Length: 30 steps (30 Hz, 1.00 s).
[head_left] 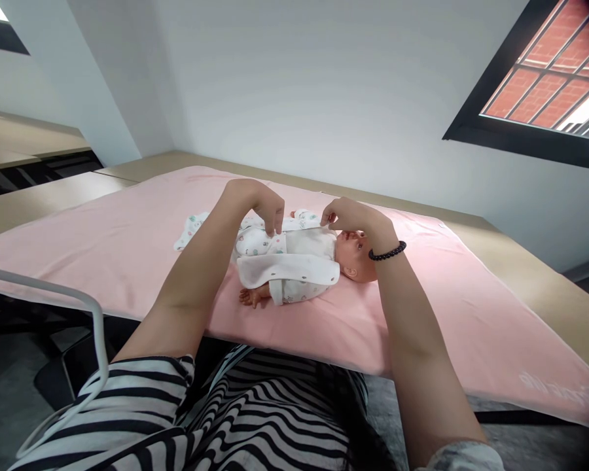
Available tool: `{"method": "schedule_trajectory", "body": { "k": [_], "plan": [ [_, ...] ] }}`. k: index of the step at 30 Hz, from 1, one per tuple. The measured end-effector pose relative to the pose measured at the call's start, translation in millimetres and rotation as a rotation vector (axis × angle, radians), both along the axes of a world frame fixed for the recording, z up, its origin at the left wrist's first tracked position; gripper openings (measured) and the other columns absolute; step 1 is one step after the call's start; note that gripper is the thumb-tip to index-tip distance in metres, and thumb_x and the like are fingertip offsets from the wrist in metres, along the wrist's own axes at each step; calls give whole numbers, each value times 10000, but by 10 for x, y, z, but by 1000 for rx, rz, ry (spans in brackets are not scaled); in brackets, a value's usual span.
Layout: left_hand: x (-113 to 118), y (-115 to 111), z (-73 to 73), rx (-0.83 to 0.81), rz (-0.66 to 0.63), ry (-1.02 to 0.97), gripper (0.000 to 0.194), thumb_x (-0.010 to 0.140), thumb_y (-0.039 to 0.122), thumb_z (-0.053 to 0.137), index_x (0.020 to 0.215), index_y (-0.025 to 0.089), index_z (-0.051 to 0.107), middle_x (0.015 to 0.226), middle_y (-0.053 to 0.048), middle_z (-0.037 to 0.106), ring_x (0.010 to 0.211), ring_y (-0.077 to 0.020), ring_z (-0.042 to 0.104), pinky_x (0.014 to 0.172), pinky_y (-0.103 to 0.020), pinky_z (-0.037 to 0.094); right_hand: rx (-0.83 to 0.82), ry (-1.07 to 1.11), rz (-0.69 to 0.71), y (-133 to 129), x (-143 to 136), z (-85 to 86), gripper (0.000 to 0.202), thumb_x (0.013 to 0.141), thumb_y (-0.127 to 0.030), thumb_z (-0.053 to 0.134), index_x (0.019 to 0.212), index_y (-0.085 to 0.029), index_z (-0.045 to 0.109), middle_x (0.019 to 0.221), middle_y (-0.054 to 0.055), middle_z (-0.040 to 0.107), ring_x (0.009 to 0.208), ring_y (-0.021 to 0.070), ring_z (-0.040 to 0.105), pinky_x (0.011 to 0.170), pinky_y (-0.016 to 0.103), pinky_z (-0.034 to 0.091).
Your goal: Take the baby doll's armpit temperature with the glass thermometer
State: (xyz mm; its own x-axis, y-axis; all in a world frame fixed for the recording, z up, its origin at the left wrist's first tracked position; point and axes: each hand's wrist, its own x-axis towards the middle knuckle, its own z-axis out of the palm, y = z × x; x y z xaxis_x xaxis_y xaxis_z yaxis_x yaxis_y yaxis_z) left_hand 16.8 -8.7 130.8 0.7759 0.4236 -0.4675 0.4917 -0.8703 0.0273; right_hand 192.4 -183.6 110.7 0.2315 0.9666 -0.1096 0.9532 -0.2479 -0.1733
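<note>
A baby doll [352, 252] lies on its back with its head to the right, dressed in a white patterned baby jacket [289, 269]. The jacket's front is open, and its near flap with snaps is folded toward me. My left hand [269, 208] bends down over the doll's waist, its fingers closed on the far flap's lower end. Near the doll's neck, my right hand [342, 214] pinches the upper end of that flap. The flap is stretched straight between my two hands. Patterned cloth covers the doll's legs, partly hidden by my left forearm.
A pink mat [412, 314] covers much of the wooden table [515, 252], which stands against a white wall [324, 98]. A white curved tube [98, 327] passes at the lower left. A barred window [550, 72] is at the upper right.
</note>
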Motion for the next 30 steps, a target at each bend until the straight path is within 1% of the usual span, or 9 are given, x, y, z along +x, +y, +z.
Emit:
{"method": "schedule_trajectory", "body": {
  "k": [4, 9, 12, 16, 18, 22, 25, 27, 30],
  "plan": [
    [0, 35, -14, 17, -17, -12, 543, 540, 500, 871, 1070, 394, 815, 1406, -13, 674, 1251, -383, 602, 980, -408, 505, 47, -20, 29, 0, -50, -39, 181, 786, -51, 606, 893, -187, 659, 1055, 34, 664, 609, 84, 487, 587, 271, 370],
    [12, 58, -19, 12, -56, -60, 484, 610, 435, 808, 1087, 357, 796, 1355, -4, 703, 1217, -331, 616, 914, -348, 509, 89, -93, 76, 49, -22, -117, 157, 772, -50, 567, 848, -188, 572, 937, 32, 618, 636, 109, 433, 588, 277, 319],
    [30, 41, -23, 54, -62, -130, 402, 658, 378, 765, 1053, 306, 776, 1273, -25, 729, 1115, -291, 647, 864, -324, 500, 103, -99, 60, 49, -10, -114, 149, 804, -72, 532, 887, -193, 560, 945, 40, 613, 657, 123, 432, 601, 281, 311],
    [66, 20, -57, 105, -85, -220, 360, 698, 324, 725, 1052, 256, 725, 1190, -64, 718, 1015, -279, 647, 819, -340, 482, 102, -72, 22, 8, 11, -72, 261, 882, -112, 440, 1084, -235, 550, 875, 29, 583, 623, 143, 417, 588, 287, 294],
    [81, 26, -80, 107, -105, -251, 339, 706, 287, 705, 1043, 250, 692, 1182, -71, 697, 988, -279, 640, 791, -350, 472, 90, -42, 27, 0, 51, -67, 259, 892, -118, 416, 1061, -249, 561, 863, 20, 574, 594, 138, 382, 574, 287, 289],
    [84, 94, -107, 92, -136, -281, 288, 724, 252, 654, 1012, 257, 656, 1180, -63, 677, 975, -270, 618, 757, -351, 454, 58, 1, 34, 41, 201, -109, 223, 894, -127, 432, 939, -229, 624, 967, 27, 643, 606, 123, 452, 598, 284, 347],
    [86, 193, -124, 84, -161, -339, 285, 740, 249, 623, 1021, 273, 667, 1197, -53, 678, 983, -262, 614, 760, -345, 451, 96, -4, 31, 82, 324, -152, 322, 899, -119, 460, 1090, -241, 689, 1181, 47, 683, 838, 169, 615, 717, 284, 433],
    [110, 268, -152, 87, -179, -369, 249, 751, 249, 601, 977, 273, 701, 1183, -50, 689, 995, -265, 620, 782, -349, 455, 118, -1, 28, 91, 383, -168, 384, 902, -123, 491, 1208, -239, 692, 1325, 56, 657, 1051, 206, 627, 822, 289, 467],
    [186, 361, -227, 118, -174, -372, 272, 762, 252, 571, 960, 270, 756, 1235, -54, 688, 1045, -273, 624, 854, -360, 467, 88, 23, -6, 71, 425, -170, 427, 955, -217, 521, 1365, -220, 636, 1469, 75, 586, 1229, 240, 589, 964, 327, 480]
  ]
}}
